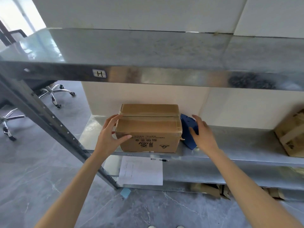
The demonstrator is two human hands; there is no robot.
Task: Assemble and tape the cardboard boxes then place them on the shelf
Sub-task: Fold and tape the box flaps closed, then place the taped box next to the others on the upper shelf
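A taped brown cardboard box (148, 127) with printed characters on its front stands on the middle metal shelf (238, 139), near the shelf's left end. My left hand (109, 134) rests against the box's left side, fingers spread, thumb on the front face. My right hand (203, 132) is just right of the box with its fingers apart, touching a blue tape dispenser (187, 129) that stands between hand and box. Neither hand closes around anything.
Another cardboard box (292, 134) sits at the shelf's right end. A sheet of paper (141, 171) and a pen (159, 160) lie on the lower shelf, flattened cardboard (209, 189) under it. The top shelf (148, 51) overhangs. Office chair bases (54, 92) stand on the floor at left.
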